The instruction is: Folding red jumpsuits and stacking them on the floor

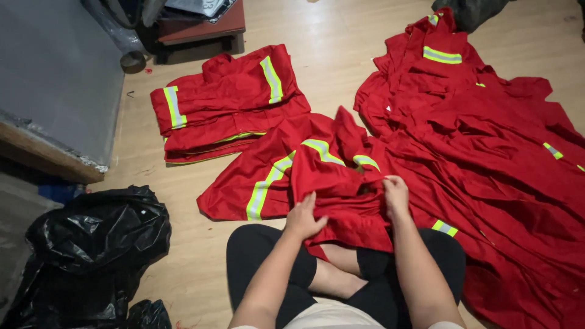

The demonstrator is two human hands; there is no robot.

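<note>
We sit cross-legged on the wooden floor with a red work garment spread just in front of our knees, its yellow-and-grey reflective stripes facing up. Our left hand lies flat on the cloth, fingers spread and pressing a fold down rather than gripping. Our right hand has its fingers curled and pinching a bunched ridge of the same garment near the middle.

The risk here is in the bunching — the fabric under our right hand is crumpled, and if we flatten it as it lies, we judge the fold would come out lumpy and uneven next to the folded stack lying well apart to the upper left. The garment also touches the loose heap of red clothes on our right, edge over edge, so a tug could drag a neighbouring sleeve or leg along with it. With everything the same red, we could easily mistake one piece for another.

A black plastic bag sits near our left knee — close enough that a sweeping arm might brush it.
</note>
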